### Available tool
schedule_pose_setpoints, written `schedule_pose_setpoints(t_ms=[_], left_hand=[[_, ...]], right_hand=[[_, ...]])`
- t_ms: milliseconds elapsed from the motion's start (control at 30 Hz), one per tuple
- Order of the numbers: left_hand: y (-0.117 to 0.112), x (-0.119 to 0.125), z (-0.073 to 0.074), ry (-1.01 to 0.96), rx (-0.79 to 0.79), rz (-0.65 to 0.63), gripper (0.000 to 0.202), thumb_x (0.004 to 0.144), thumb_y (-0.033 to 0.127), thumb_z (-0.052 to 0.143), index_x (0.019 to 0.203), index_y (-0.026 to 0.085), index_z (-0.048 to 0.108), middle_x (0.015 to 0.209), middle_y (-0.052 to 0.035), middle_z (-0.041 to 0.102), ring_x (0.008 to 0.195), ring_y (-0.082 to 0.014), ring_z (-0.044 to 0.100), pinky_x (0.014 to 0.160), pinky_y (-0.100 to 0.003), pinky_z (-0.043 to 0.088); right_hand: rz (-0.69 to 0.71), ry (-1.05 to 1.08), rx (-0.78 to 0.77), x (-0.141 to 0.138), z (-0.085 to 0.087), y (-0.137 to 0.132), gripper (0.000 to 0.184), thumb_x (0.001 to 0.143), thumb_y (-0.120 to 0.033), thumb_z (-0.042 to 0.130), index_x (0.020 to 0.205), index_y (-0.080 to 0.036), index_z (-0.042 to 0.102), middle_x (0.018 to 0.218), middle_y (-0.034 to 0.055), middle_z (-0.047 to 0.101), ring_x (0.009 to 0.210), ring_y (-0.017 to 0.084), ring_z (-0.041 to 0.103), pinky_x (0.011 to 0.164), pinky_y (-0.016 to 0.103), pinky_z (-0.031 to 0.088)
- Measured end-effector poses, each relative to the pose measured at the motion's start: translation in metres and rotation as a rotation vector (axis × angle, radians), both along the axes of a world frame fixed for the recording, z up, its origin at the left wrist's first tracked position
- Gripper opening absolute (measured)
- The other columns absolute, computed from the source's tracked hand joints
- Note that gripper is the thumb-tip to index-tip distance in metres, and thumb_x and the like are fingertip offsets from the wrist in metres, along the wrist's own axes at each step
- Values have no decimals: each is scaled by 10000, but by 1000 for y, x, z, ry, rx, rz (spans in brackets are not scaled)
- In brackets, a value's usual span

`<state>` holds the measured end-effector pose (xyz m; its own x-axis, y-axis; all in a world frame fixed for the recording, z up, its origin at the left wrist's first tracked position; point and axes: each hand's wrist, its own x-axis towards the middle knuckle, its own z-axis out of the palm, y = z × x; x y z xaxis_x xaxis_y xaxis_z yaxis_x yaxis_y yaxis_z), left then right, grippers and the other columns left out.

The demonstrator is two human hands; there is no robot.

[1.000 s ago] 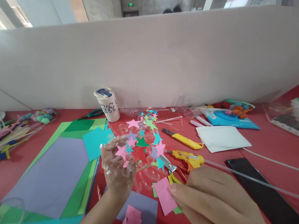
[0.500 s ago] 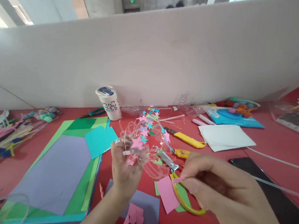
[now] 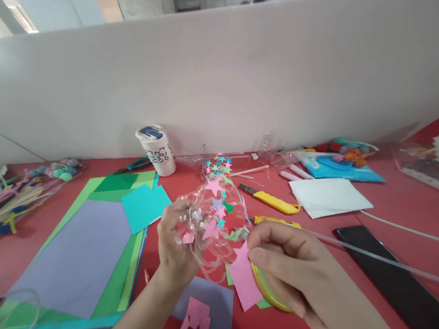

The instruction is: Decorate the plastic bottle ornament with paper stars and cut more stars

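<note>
My left hand (image 3: pixel 179 238) is closed around a craft of clear looped plastic strands (image 3: pixel 213 265), raised over the table. Small paper stars (image 3: pixel 215 187) in pink, blue, green and lilac dot its loops. To its right, my right hand (image 3: pixel 290 269) pinches a small pink paper star (image 3: pixel 241 250) between thumb and forefinger, its points partly hidden. Behind that star lies a pink paper piece (image 3: pixel 246 286) on green paper. Yellow-handled scissors (image 3: pixel 265 290) sit under my right hand, partly covered by it.
Coloured paper sheets (image 3: pixel 79 249) and a white cup (image 3: pixel 158 151) stand left. Yellow cutters (image 3: pixel 278 202), white paper (image 3: pixel 328 197) and a black phone (image 3: pixel 390 279) lie right. A pink cut-out scrap (image 3: pixel 194 322) is in front. A white wall (image 3: pixel 226 93) rises behind.
My right hand has moved left, bringing the pink star closer to the strands. My left hand has turned the craft, and its clear loops now face me more.
</note>
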<state>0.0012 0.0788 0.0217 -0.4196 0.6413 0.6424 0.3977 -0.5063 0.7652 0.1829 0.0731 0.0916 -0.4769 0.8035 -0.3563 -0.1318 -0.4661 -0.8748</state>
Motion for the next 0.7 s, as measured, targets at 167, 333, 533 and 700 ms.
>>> schedule_pose_setpoints(t_ms=[167,333,533,700], left_hand=[[1,-4,8,225,138,28,233,646,172,726,826,252,602,919,-14,622,864,-189,610,757,-340,487],[0,-6,13,250,164,18,246,634,180,717,838,265,610,844,-1,605,871,-196,599,775,-342,483],[-2,-7,8,113,113,78,168,597,197,741,708,229,620,796,-3,623,831,-203,616,757,-321,497],[3,-4,14,266,291,161,155,654,289,719,717,204,605,797,-6,621,718,-163,616,598,-277,499]], right_hand=[[-13,79,-65,-4,-5,0,165,696,-309,697,702,-185,588,289,-144,335,266,7,163,314,162,121],[-10,103,-90,-11,-7,2,180,719,-330,683,683,-190,574,283,-148,314,265,11,117,293,159,70],[-23,70,124,-12,-8,0,118,749,-299,644,694,-212,587,331,-141,309,251,19,162,279,155,134],[-104,-376,1280,6,-11,-12,190,848,-110,514,929,-249,615,627,-18,659,517,121,591,499,233,451]])
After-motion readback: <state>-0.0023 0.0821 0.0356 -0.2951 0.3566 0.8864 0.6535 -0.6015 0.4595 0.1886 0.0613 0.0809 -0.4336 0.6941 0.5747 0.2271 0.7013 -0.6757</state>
